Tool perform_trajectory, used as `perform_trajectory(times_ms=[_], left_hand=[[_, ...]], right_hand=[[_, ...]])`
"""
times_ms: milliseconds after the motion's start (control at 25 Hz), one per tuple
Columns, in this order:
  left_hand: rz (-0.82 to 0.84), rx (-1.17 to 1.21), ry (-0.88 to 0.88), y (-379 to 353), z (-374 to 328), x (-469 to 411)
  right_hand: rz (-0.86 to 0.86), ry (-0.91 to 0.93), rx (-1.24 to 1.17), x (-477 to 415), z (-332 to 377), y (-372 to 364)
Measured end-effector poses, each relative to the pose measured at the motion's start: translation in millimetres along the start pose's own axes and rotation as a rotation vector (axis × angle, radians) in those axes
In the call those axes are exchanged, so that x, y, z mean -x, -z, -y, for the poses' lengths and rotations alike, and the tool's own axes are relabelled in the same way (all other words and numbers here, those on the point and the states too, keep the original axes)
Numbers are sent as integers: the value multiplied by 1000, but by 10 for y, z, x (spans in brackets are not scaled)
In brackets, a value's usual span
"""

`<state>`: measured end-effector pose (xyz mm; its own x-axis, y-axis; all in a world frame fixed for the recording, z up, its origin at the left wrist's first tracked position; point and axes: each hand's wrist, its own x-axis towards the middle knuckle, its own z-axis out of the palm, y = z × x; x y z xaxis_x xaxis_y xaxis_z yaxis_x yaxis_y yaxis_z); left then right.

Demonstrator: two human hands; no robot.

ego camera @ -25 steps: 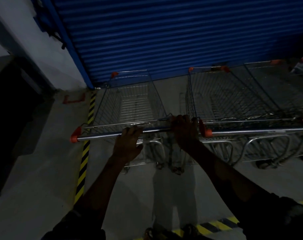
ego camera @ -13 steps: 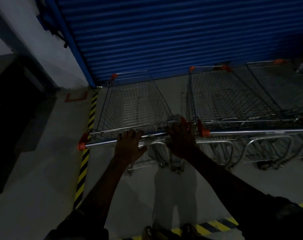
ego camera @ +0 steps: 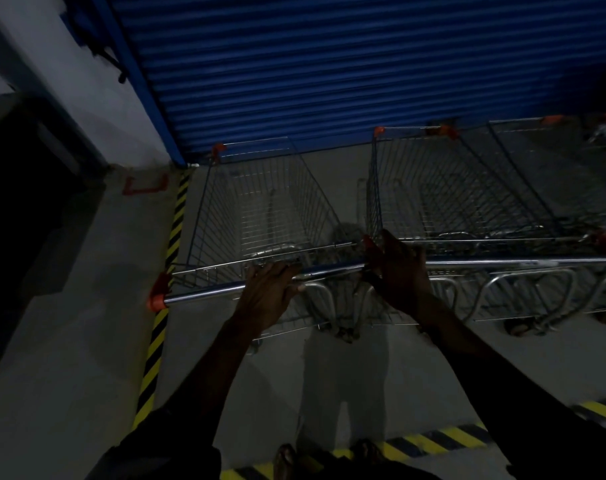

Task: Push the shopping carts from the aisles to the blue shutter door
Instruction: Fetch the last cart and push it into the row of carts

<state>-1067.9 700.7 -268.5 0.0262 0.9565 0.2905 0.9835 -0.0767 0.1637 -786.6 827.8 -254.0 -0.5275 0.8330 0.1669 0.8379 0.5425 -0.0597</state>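
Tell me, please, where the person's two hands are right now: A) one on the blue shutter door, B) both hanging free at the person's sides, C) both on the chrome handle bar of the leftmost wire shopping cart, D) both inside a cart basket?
C: the left hand lies over the middle of the chrome handle bar of the leftmost wire shopping cart, and the right hand is at the bar's right end.

Counted in view: three wire carts, namely one [ego camera: 263,216] at left, one [ego camera: 443,188] at centre and one [ego camera: 551,168] at right, one blue shutter [ego camera: 329,64], two hands, left [ego camera: 265,297] and right [ego camera: 398,271], and two hazard-tape strips [ego camera: 166,271] [ego camera: 415,445].
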Motion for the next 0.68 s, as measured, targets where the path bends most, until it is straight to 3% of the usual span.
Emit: perform_trajectory(times_ms=[320,680], left_hand=[[-39,33,-48,19,-7,-5],[-53,72,-153,36,-77,135]], right_hand=[[179,25,100,-15,-2,91],[308,173,86,76,-291,50]])
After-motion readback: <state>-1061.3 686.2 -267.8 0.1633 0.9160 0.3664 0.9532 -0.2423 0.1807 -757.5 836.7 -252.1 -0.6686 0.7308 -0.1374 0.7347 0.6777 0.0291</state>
